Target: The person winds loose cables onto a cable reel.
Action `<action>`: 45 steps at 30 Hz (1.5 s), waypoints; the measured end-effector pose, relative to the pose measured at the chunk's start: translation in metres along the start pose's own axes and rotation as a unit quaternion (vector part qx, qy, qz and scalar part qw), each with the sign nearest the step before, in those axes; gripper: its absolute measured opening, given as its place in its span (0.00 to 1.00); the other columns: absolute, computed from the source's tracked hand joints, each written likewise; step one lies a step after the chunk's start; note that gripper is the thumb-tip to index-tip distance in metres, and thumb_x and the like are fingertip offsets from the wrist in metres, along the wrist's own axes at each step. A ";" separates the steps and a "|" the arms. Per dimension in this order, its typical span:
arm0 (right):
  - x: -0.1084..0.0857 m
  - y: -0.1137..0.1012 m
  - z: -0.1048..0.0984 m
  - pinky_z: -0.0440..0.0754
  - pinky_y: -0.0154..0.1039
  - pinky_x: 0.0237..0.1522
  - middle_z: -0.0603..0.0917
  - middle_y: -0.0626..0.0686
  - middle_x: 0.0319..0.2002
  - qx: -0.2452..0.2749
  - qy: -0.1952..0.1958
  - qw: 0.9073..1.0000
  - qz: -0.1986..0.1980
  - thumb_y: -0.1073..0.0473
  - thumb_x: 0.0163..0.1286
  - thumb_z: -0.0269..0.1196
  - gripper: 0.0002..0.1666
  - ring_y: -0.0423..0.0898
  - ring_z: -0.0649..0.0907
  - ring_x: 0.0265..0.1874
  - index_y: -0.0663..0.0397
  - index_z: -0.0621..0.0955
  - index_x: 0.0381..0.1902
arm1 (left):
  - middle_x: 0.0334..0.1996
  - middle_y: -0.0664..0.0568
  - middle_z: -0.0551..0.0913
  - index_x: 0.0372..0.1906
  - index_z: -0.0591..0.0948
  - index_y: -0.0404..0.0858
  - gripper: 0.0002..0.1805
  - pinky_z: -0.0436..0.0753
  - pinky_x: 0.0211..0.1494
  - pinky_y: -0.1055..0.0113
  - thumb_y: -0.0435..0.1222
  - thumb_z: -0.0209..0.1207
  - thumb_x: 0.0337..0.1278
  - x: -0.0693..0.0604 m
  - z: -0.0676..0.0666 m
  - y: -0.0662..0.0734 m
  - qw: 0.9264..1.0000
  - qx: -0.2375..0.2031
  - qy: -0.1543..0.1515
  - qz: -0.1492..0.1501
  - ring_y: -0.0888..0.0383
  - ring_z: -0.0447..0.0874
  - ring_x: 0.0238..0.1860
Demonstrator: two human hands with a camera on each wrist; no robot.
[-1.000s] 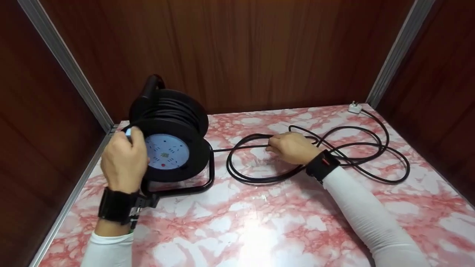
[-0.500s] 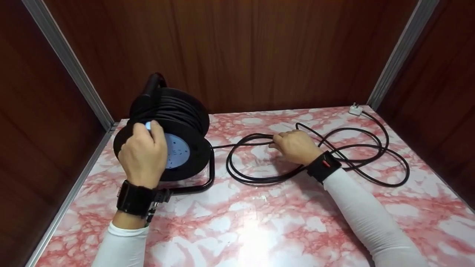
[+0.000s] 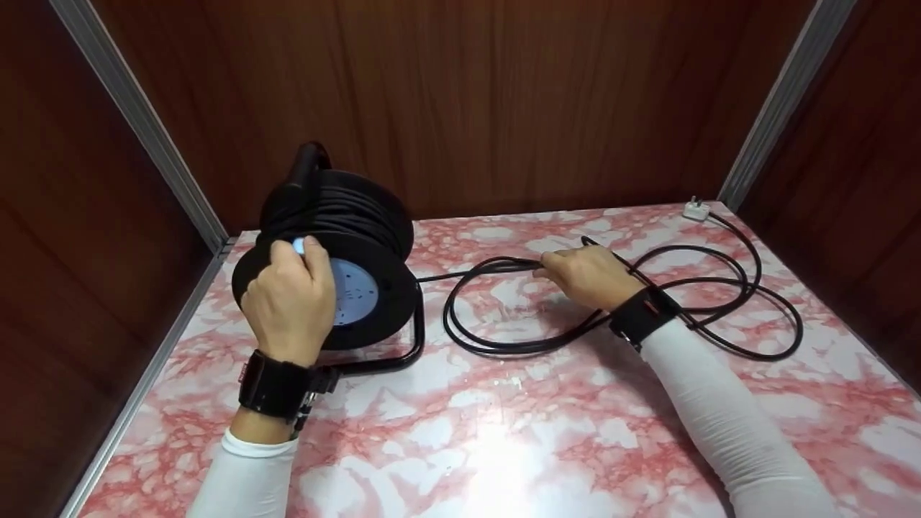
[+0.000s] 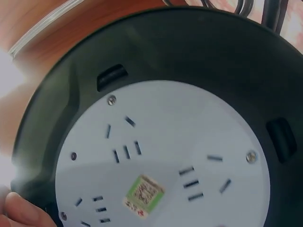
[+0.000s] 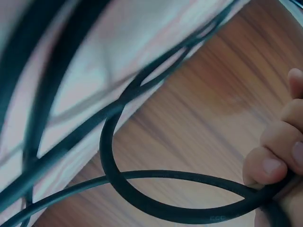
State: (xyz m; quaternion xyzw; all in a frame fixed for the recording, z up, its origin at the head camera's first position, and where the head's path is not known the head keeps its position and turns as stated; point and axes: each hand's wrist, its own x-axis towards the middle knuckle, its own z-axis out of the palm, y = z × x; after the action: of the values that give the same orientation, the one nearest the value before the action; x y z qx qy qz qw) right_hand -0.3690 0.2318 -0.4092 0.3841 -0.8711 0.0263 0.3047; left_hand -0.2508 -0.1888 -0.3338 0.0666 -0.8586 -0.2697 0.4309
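A black cable reel [image 3: 392, 295] with a pale blue socket panel [image 3: 360, 293] stands on its frame at the left. My left hand [image 3: 291, 306] is curled round a blue-tipped knob [image 3: 298, 245] on the reel's front. The left wrist view shows the panel [image 4: 165, 113] close up, with fingertips [image 4: 26, 213] at its lower left. Black cable [image 3: 504, 352] runs from the reel to my right hand [image 3: 586, 277], which pinches it above the loops. In the right wrist view, curled fingers [image 5: 279, 146] hold the cable [image 5: 180, 215] at the right edge.
A white plug [image 3: 696, 210] lies at the table's back right corner, its cable looping in front of it. Wooden panels [image 3: 460, 108] enclose the back and both sides of the red and white marbled table [image 3: 403, 446].
My left hand has moved right across the reel's face with the knob, and the panel has turned. My right hand has shifted slightly right and still holds the cable.
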 end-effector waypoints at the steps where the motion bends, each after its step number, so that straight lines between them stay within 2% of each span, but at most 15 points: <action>1: 0.000 -0.001 0.000 0.74 0.53 0.18 0.76 0.48 0.16 -0.001 -0.004 1.000 0.000 0.47 0.81 0.64 0.20 0.49 0.76 0.13 0.53 0.76 0.32 | 0.18 0.28 0.80 0.31 0.75 0.31 0.28 0.75 0.29 0.31 0.50 0.46 0.83 -0.001 0.002 0.000 1.000 0.001 -0.001 0.004 0.21 0.84 0.27; 7: 0.001 -0.006 0.002 0.76 0.54 0.19 0.79 0.49 0.17 0.000 -0.026 1.000 0.001 0.46 0.82 0.64 0.19 0.52 0.82 0.15 0.52 0.77 0.34 | 0.15 0.31 0.78 0.33 0.75 0.31 0.27 0.76 0.26 0.33 0.51 0.47 0.82 -0.005 0.014 0.005 0.999 0.011 0.005 0.034 0.25 0.83 0.22; 11: 0.001 -0.005 -0.001 0.78 0.55 0.21 0.81 0.50 0.18 0.012 -0.055 0.998 0.023 0.48 0.83 0.63 0.18 0.52 0.81 0.16 0.52 0.78 0.34 | 0.15 0.32 0.79 0.34 0.76 0.31 0.27 0.77 0.25 0.33 0.51 0.48 0.82 -0.008 0.023 0.011 0.998 0.018 0.006 0.064 0.27 0.83 0.20; 15: 0.003 -0.003 -0.007 0.81 0.55 0.28 0.81 0.49 0.21 0.044 -0.087 0.994 0.053 0.47 0.83 0.62 0.18 0.49 0.81 0.20 0.51 0.79 0.34 | 0.14 0.33 0.80 0.34 0.76 0.32 0.26 0.77 0.24 0.34 0.50 0.47 0.81 -0.012 0.031 0.017 0.996 0.025 -0.011 0.084 0.29 0.83 0.19; 20: 0.007 -0.003 -0.014 0.81 0.50 0.32 0.78 0.48 0.24 0.076 -0.118 0.988 0.066 0.46 0.85 0.60 0.20 0.46 0.79 0.23 0.50 0.78 0.33 | 0.14 0.35 0.80 0.33 0.76 0.33 0.25 0.77 0.22 0.36 0.49 0.47 0.82 -0.016 0.035 0.021 0.995 0.034 -0.030 0.094 0.31 0.83 0.18; 22: 0.012 -0.002 -0.017 0.81 0.49 0.30 0.78 0.48 0.23 0.082 -0.106 0.989 0.067 0.49 0.84 0.62 0.18 0.46 0.79 0.22 0.51 0.78 0.32 | 0.13 0.36 0.80 0.33 0.76 0.33 0.25 0.77 0.21 0.36 0.49 0.47 0.82 -0.017 0.036 0.022 0.994 0.036 -0.032 0.102 0.31 0.83 0.17; 26: 0.030 0.002 -0.029 0.81 0.52 0.27 0.81 0.52 0.24 0.059 -0.032 0.997 0.039 0.54 0.81 0.65 0.15 0.51 0.81 0.21 0.54 0.79 0.33 | 0.12 0.35 0.79 0.31 0.75 0.33 0.25 0.77 0.22 0.36 0.49 0.47 0.81 -0.018 0.038 0.021 0.993 0.033 -0.022 0.107 0.31 0.83 0.17; 28: 0.038 0.007 -0.034 0.80 0.51 0.26 0.82 0.52 0.25 0.053 -0.018 0.998 0.028 0.54 0.81 0.66 0.15 0.51 0.81 0.21 0.54 0.79 0.34 | 0.12 0.35 0.79 0.31 0.75 0.33 0.25 0.77 0.22 0.35 0.49 0.48 0.81 -0.018 0.040 0.021 0.994 0.033 -0.016 0.106 0.30 0.83 0.17; 30: 0.042 0.013 -0.037 0.78 0.48 0.27 0.80 0.50 0.25 0.065 -0.043 0.996 0.034 0.50 0.81 0.66 0.17 0.48 0.79 0.22 0.53 0.79 0.32 | 0.12 0.35 0.79 0.31 0.75 0.34 0.25 0.77 0.21 0.36 0.50 0.48 0.81 -0.019 0.042 0.022 0.993 0.032 -0.020 0.110 0.31 0.82 0.16; 33: 0.042 0.022 -0.037 0.73 0.41 0.31 0.74 0.45 0.24 0.116 -0.118 0.984 0.073 0.47 0.82 0.64 0.21 0.42 0.74 0.23 0.50 0.77 0.29 | 0.11 0.38 0.79 0.31 0.75 0.34 0.25 0.76 0.20 0.38 0.50 0.47 0.82 -0.022 0.046 0.024 0.991 0.037 -0.033 0.125 0.33 0.82 0.15; 35: 0.042 0.027 -0.038 0.72 0.39 0.31 0.72 0.43 0.23 0.130 -0.139 0.978 0.088 0.45 0.82 0.64 0.22 0.41 0.73 0.23 0.48 0.76 0.28 | 0.11 0.39 0.78 0.31 0.75 0.34 0.25 0.76 0.19 0.39 0.50 0.47 0.82 -0.024 0.049 0.026 0.990 0.037 -0.039 0.132 0.34 0.82 0.14; 37: 0.044 0.030 -0.042 0.73 0.41 0.30 0.73 0.45 0.23 0.117 -0.114 0.984 0.068 0.46 0.82 0.64 0.22 0.42 0.73 0.22 0.49 0.76 0.28 | 0.11 0.39 0.78 0.31 0.75 0.34 0.25 0.76 0.19 0.39 0.49 0.48 0.82 -0.027 0.051 0.027 0.989 0.038 -0.036 0.135 0.34 0.82 0.14; 40: 0.050 0.031 -0.051 0.75 0.47 0.27 0.75 0.48 0.22 0.045 -0.021 0.999 0.018 0.45 0.79 0.68 0.24 0.46 0.75 0.19 0.51 0.76 0.26 | 0.11 0.38 0.78 0.30 0.75 0.34 0.25 0.77 0.19 0.38 0.49 0.49 0.81 -0.029 0.052 0.028 0.990 0.035 -0.029 0.136 0.34 0.82 0.14; 42: 0.052 0.033 -0.056 0.74 0.49 0.25 0.75 0.50 0.21 0.016 0.021 1.000 0.014 0.45 0.77 0.70 0.25 0.47 0.75 0.18 0.52 0.75 0.26 | 0.10 0.38 0.78 0.30 0.76 0.34 0.25 0.76 0.18 0.39 0.49 0.49 0.81 -0.031 0.055 0.030 0.989 0.034 -0.025 0.142 0.34 0.82 0.14; 45: 0.045 0.041 -0.057 0.73 0.45 0.26 0.75 0.48 0.20 0.063 -0.020 0.997 0.048 0.44 0.76 0.71 0.25 0.44 0.74 0.18 0.51 0.76 0.24 | 0.10 0.39 0.78 0.30 0.75 0.34 0.24 0.76 0.17 0.40 0.49 0.50 0.80 -0.036 0.061 0.033 0.987 0.036 -0.019 0.156 0.35 0.82 0.13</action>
State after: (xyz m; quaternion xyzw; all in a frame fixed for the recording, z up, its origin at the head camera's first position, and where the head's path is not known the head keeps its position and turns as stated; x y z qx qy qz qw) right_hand -0.3914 0.2468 -0.3306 0.3604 -0.8911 0.0881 0.2613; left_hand -0.2723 -0.1239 -0.3716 -0.0581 -0.8757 -0.1695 0.4484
